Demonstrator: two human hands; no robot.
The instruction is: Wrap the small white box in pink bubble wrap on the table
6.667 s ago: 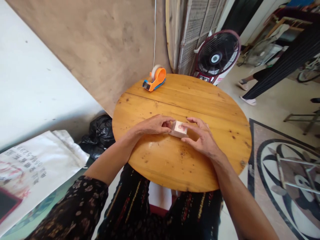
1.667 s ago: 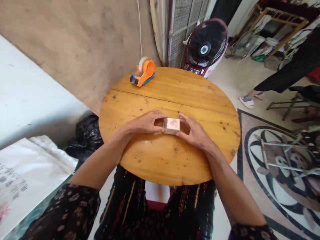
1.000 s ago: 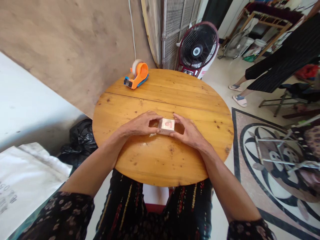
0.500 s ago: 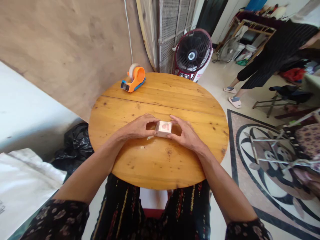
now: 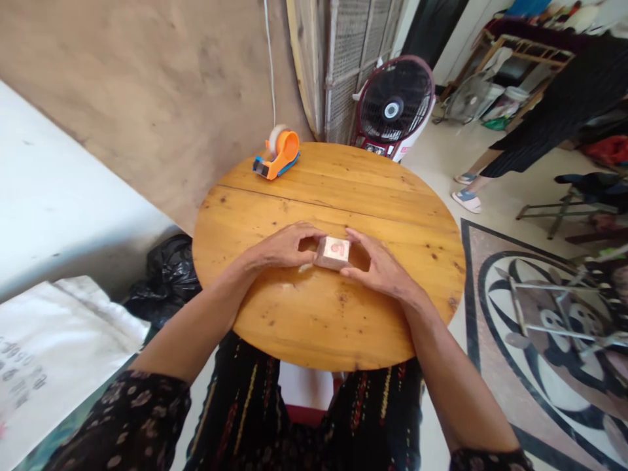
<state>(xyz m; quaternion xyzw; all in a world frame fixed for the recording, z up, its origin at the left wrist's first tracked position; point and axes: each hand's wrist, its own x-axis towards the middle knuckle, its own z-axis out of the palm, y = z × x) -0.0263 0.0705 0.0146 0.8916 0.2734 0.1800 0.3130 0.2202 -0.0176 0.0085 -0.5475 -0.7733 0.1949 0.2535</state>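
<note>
A small pale block-like packet (image 5: pixel 335 252) with a reddish print on top lies on the round wooden table (image 5: pixel 314 327). It looks like a box or a stack of paper; I cannot tell which. My left hand (image 5: pixel 289 245) holds its left end, with thumb and fingers curved around the corners. At the opposite end, my right hand (image 5: pixel 380 265) has its thumb at the near corner and its fingers at the far one. A little pale scrap (image 5: pixel 305 267) sits on the wood just below my left thumb.
An orange and blue tape dispenser (image 5: pixel 280 156) stands at the table's far left edge. Behind the table is a fan (image 5: pixel 392 108). Black plastic bags (image 5: pixel 169 275) and a white sack (image 5: pixel 63 353) are to the left. A person (image 5: pixel 544 111) stands at the far right, near a folding frame (image 5: pixel 559 327).
The camera view has swung slightly left, so everything appears shifted right. Both hands stay at the ends of the packet. The person at the far right has shifted their legs a little.
</note>
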